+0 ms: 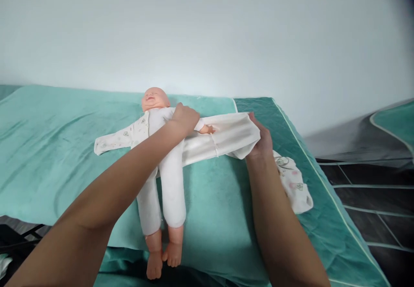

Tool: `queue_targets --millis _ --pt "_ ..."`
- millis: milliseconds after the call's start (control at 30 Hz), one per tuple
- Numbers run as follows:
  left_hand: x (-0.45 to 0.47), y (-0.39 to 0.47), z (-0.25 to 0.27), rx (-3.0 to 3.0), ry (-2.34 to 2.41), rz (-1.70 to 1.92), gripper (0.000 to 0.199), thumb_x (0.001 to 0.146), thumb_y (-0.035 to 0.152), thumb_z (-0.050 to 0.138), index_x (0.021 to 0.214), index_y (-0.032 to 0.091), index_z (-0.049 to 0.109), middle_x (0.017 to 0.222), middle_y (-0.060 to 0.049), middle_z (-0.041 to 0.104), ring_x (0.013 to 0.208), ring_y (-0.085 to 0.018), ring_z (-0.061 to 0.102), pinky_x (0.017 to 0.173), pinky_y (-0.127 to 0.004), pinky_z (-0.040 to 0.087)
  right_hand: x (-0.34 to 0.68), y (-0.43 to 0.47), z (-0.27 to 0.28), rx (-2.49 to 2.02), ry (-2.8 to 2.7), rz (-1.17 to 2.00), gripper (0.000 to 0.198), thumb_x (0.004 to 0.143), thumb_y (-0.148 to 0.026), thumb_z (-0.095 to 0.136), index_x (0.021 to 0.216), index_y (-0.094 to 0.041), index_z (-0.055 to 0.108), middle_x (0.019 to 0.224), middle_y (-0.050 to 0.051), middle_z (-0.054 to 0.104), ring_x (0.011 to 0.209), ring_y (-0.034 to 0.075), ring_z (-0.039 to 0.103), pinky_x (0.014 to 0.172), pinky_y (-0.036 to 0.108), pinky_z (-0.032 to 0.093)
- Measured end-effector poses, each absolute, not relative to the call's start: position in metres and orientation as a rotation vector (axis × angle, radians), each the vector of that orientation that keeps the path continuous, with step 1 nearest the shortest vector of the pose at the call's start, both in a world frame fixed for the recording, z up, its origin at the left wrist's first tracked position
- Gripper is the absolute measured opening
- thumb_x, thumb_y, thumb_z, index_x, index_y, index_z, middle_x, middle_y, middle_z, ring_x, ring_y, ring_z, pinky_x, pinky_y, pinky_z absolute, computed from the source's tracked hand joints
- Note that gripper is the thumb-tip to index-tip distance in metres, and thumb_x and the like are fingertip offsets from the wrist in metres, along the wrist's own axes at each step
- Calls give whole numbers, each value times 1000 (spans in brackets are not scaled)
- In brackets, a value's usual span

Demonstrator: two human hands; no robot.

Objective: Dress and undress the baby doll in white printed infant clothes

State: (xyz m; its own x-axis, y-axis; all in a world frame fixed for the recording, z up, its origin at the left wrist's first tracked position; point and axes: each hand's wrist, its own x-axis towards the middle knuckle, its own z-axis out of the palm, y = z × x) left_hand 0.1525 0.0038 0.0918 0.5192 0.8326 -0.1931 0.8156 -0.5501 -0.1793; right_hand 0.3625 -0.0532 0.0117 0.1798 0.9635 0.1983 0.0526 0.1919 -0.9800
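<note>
A baby doll [154, 99] lies face up on a teal sheet, its soft white body and legs [171, 183] pointing toward me, bare feet at the near edge. My left hand [185, 118] rests curled on the doll's chest and shoulder, next to its small bare hand [208, 129]. My right hand [262, 140] grips the end of a white garment [226, 138] that is pulled out sideways from the doll's arm. The doll's other arm is covered by a patterned white sleeve [114, 139] spread out to the left.
The teal sheet [48, 149] covers a padded table against a pale wall. A darker quilted teal cover [291, 119] lies on the right, with a loose patterned cloth [296, 183] on it. A dark floor with pale lines [371, 201] runs to the right.
</note>
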Motion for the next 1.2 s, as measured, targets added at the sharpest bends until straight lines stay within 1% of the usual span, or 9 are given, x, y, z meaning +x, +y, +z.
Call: queue_targets --millis 67,200,267,333,467,667,800,933,1200 --pt "160 4 82 -2647 -1529 357 17 85 16 67 101 12 72 103 -17 73 105 -34 67 98 -45 40 353 -57 19 -1105 -1060 1052 46 87 -74 53 83 -28 58 84 7 73 105 29 71 90 45 60" --pt "161 9 71 -2844 -1459 -38 49 82 31 73 126 13 61 135 -22 60 119 -37 59 92 -44 45 315 -74 33 -974 -1040 1179 42 89 -63 63 107 -25 63 95 4 73 96 25 72 82 40 61" --pt "149 11 77 -3100 -1333 -239 33 82 29 68 112 17 65 125 -16 66 110 -32 62 85 -39 47 296 -85 36 -901 -1160 1278 46 85 -55 73 119 -25 64 98 3 73 87 22 71 74 34 60" --pt "130 13 90 -3281 -1263 -448 11 81 18 59 91 20 65 99 -8 70 90 -25 63 77 -35 47 283 -96 36 -825 -1311 1415 52 82 -48 80 126 -25 65 98 2 72 80 18 68 68 29 57" --pt "78 11 110 -3072 -1407 -921 14 73 8 52 71 21 57 76 -4 64 79 -23 60 76 -37 46 272 -111 32 -686 -1540 1542 52 86 -46 79 131 -24 66 94 3 70 78 15 65 66 27 53" --pt "16 -24 70 -2509 -1695 -1499 8 85 15 55 84 23 59 98 -6 67 98 -24 61 90 -40 48 255 -123 26 -769 -1828 1047 30 96 -40 68 124 -29 72 127 9 67 121 24 61 104 42 51" --pt "-12 -73 22 -2201 -1947 -1824 9 96 28 52 95 24 60 100 -4 66 97 -21 62 89 -36 50 247 -137 13 -938 -1904 720 47 89 -38 77 133 -32 63 132 10 60 119 26 60 98 44 55" --pt "-40 -120 -9 -2234 -2319 -1839 16 97 38 55 103 25 62 99 -4 70 93 -21 65 86 -37 52 253 -155 -6 -1059 -1860 577 44 90 -35 76 130 -29 58 122 10 61 105 24 62 91 42 56" --pt "-50 -176 -12 -2520 -2257 -1300 31 77 18 68 106 28 62 110 -5 72 104 -29 66 99 -48 48 250 -177 -21 -1306 -1783 433 5 98 -29 59 99 -25 60 93 4 65 80 19 62 72 35 53"
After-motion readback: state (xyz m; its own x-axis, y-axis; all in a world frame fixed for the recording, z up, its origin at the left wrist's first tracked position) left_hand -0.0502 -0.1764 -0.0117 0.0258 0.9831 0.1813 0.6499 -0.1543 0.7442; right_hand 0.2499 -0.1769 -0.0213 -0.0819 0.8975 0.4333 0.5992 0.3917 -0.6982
